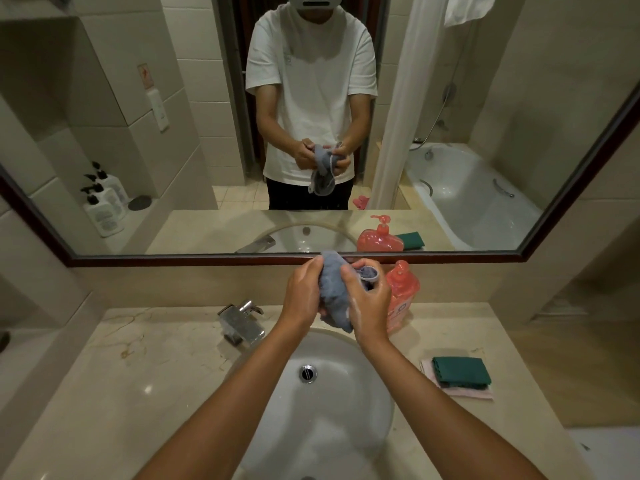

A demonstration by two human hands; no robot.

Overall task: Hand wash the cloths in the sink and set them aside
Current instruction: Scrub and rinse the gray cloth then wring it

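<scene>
Gripping a bunched grey cloth [332,292] above the sink [346,393], the left hand [303,296] and right hand [369,303] both curl around it — what looks like suds on the right. Green cloth [462,370] lies folded on the counter [121,393] — atop a pink one [464,393].

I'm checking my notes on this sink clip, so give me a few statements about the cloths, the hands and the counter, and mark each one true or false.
1. Both the left hand and the right hand grip the grey cloth above the sink. True.
2. The green cloth lies in the basin. False: it lies on a pink cloth on the counter, right of the sink.
3. The faucet is running. False: no water stream shows.
4. A pink soap bottle stands behind the right hand. True.
</scene>
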